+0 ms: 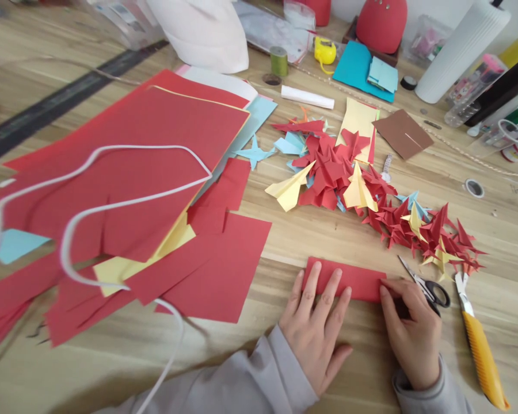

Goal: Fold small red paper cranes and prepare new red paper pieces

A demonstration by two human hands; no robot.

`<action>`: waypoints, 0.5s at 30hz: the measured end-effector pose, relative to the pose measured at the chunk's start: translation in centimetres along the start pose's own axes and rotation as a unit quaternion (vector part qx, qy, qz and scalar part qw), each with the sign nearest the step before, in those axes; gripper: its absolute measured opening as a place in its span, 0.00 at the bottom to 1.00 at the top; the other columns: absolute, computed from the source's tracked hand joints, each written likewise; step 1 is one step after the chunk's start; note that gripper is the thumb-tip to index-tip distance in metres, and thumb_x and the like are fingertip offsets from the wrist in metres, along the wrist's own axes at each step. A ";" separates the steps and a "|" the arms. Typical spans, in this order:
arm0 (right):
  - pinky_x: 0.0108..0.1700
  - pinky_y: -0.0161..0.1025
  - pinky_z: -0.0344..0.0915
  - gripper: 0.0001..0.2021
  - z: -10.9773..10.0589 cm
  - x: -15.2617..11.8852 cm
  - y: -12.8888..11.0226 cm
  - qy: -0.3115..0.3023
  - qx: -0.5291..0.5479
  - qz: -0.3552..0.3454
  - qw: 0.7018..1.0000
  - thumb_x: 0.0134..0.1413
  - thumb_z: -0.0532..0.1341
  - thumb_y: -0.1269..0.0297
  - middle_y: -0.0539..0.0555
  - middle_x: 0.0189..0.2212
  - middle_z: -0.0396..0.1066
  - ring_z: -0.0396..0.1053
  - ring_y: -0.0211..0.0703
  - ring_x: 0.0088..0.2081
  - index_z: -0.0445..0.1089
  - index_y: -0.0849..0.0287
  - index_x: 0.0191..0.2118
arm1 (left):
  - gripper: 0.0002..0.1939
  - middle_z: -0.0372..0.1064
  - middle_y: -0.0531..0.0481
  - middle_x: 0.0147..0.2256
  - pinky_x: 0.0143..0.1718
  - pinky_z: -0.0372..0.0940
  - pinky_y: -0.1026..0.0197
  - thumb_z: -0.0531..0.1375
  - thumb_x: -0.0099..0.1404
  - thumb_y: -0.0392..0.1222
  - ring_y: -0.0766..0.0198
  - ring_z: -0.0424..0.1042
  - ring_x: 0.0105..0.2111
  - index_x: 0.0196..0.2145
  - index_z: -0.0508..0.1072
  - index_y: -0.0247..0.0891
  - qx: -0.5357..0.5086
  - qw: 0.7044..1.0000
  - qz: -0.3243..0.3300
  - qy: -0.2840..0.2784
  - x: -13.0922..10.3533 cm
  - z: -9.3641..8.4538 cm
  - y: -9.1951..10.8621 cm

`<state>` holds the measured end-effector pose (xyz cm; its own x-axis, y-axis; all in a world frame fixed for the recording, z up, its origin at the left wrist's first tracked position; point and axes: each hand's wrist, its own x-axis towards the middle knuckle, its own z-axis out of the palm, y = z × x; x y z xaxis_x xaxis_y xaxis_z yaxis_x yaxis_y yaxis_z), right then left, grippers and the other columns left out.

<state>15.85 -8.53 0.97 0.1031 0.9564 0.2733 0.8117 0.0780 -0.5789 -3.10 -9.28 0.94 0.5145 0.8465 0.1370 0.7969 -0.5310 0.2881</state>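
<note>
A folded red strip of paper point(357, 278) lies flat on the wooden table in front of me. My left hand point(317, 328) rests on its left part, palm down with fingers spread. At the strip's right end, my right hand point(412, 328) pinches the edge between thumb and index finger. Just beyond the right hand lies a pair of scissors point(427, 287) with black handles. Farther right is a cutter with a yellow handle point(483, 356). Behind the strip, a heap of folded red paper pieces point(328, 172) holds a few yellow and blue ones.
Large red sheets point(125, 172) and loose red pieces point(224, 270) cover the left side, with a white cable point(125, 207) looping over them. A brown paper square point(403, 135), a yellow tape measure point(324, 52) and a white cylinder point(461, 52) stand or lie toward the back.
</note>
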 end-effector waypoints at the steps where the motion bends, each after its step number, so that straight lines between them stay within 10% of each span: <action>1: 0.43 0.47 0.65 0.05 0.0 0.0 0.0 0.000 -0.001 0.000 1.000 0.53 0.59 0.67 0.55 0.31 0.71 0.68 0.46 0.37 0.71 0.58 0.35 | 0.36 0.45 0.39 0.62 0.57 0.41 0.35 0.53 0.57 0.59 0.34 0.36 0.62 0.59 0.58 0.36 0.001 1.000 0.001 -0.001 0.0 -0.1 0.1; 15: 0.43 0.45 0.65 0.05 -0.1 -0.1 -0.1 0.010 -0.016 -0.016 1.000 0.52 0.58 0.68 0.55 0.32 0.71 0.69 0.45 0.36 0.70 0.59 0.35 | 0.38 0.43 0.36 0.63 0.56 0.44 0.39 0.53 0.57 0.59 0.36 0.37 0.62 0.60 0.54 0.37 -0.005 0.999 -0.029 -0.024 -0.8 0.2 0.4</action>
<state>15.81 -8.70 1.12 0.0886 0.9478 0.3063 0.8331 0.0981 -0.5443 -3.09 -10.18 0.78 0.4815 0.8732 0.0747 0.8229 -0.4798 0.3042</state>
